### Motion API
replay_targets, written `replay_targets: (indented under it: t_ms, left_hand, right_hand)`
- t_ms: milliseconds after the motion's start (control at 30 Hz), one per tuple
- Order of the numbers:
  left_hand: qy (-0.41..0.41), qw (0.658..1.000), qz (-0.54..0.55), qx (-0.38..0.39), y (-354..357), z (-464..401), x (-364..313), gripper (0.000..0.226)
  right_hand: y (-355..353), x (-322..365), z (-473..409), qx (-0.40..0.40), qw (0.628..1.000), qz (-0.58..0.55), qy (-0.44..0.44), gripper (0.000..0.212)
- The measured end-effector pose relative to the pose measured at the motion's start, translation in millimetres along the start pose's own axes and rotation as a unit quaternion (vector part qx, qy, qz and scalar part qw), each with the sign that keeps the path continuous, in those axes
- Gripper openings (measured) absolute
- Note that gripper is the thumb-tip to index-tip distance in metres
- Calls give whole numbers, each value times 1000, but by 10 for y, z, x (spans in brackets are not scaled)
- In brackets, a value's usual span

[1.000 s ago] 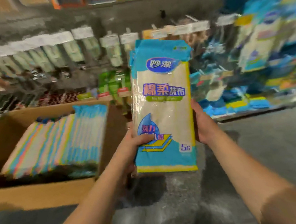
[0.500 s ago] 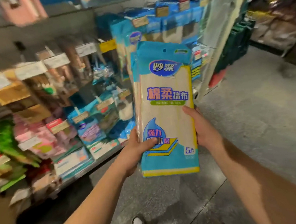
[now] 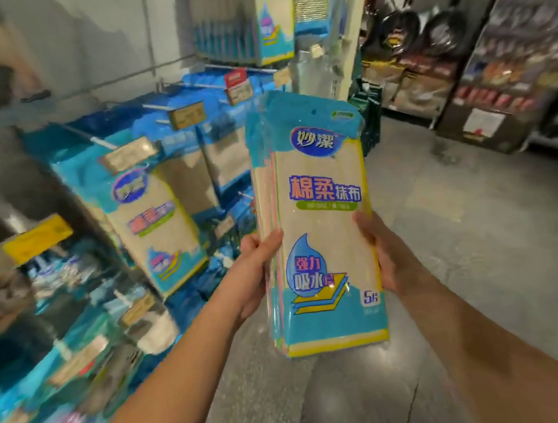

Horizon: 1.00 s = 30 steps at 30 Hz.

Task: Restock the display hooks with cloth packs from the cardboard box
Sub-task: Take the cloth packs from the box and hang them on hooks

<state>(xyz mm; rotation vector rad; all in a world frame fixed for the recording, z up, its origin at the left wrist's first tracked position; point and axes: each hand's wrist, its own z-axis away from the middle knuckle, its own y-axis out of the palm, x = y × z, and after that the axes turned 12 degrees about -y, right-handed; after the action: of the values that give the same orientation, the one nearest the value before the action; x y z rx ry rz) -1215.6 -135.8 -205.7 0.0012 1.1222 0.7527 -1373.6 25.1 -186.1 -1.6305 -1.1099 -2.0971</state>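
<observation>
I hold a stack of cloth packs [image 3: 316, 186] upright in front of me, blue and yellow with a cream middle and a blue logo at the top. My left hand [image 3: 256, 269] grips its left edge and my right hand [image 3: 384, 255] grips its right edge. To the left, matching cloth packs [image 3: 154, 221] hang on display hooks [image 3: 101, 140] with price tags at their tips. The cardboard box is out of view.
More blue packs hang higher up [image 3: 268, 23] and along lower rows on the left [image 3: 77, 336]. A grey floor [image 3: 480, 241] runs to the right. Dark shelves of goods [image 3: 512, 49] stand across the aisle at the far right.
My view has swung right, away from the cardboard box and along the shelf to the hooks with matching packs. Both hands have kept hold of the stack of packs.
</observation>
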Motion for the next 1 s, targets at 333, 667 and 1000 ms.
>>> replay_targets:
  t_ms: [333,667,1000]
  left_hand:
    - [-46,994,25,92,809,-1629,-793,101]
    - [12,991,129,30,2097,-3094,-1334,84]
    - [80,976,202,5,2554,-3862,-2121,56]
  right_hand:
    - [-843,759,-1310,-28,999,-35,-14,39]
    - [-1972,1853,-2940,32,995,98,-7,28]
    - [-2087,3057,-4791,85,939,277,-185,50]
